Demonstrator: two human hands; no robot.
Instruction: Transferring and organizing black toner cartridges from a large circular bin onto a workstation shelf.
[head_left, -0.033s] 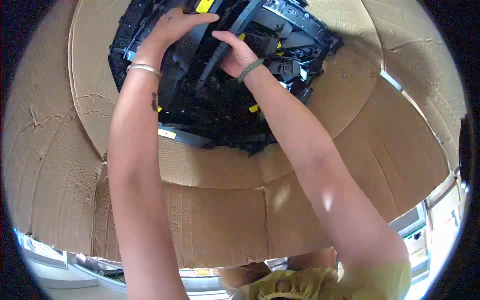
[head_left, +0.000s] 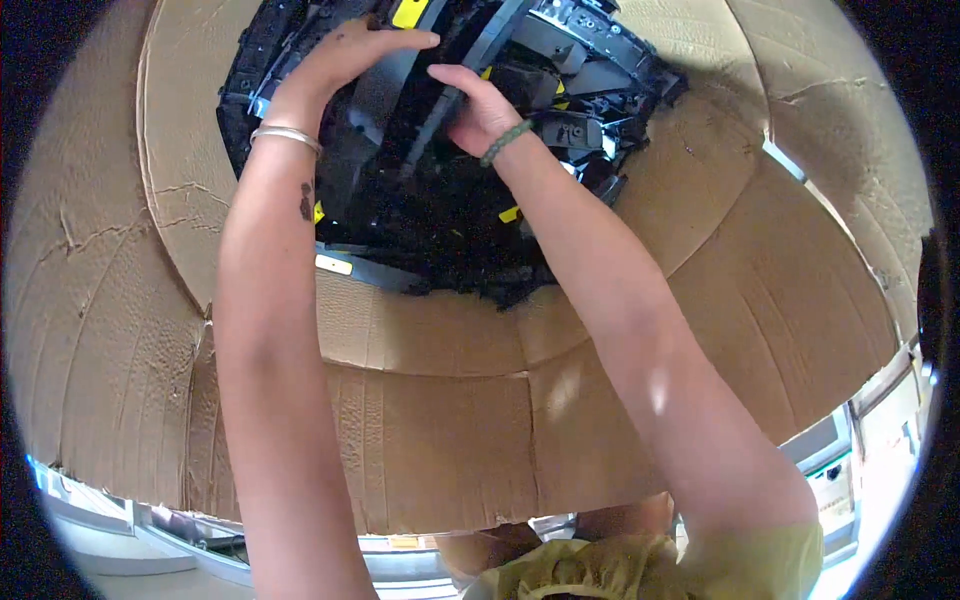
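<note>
Both my hands reach far into a heap of black plastic parts [head_left: 400,220] with yellow labels. My left hand [head_left: 355,58], a metal bangle on its wrist, is closed on a long black plastic part [head_left: 395,85], its thumb stretched to the right; its other fingers are hidden. My right hand [head_left: 483,108], wearing a green braided bracelet, grips a dark bar-like edge [head_left: 435,130] of what seems the same part. Its thumb lies over the edge, and its fingers curl beneath, partly hidden. The part's far end runs out of view at the top.
Walls of a large brown cardboard box [head_left: 450,450] surround the heap. A grey metal bracket [head_left: 585,35] and tangled dark pieces sit right of my hands. A grey strip [head_left: 370,272] with a yellow label lies at the heap's near edge.
Hardly anything differs. My right hand and the dark edge have shifted very slightly to the right and down.
</note>
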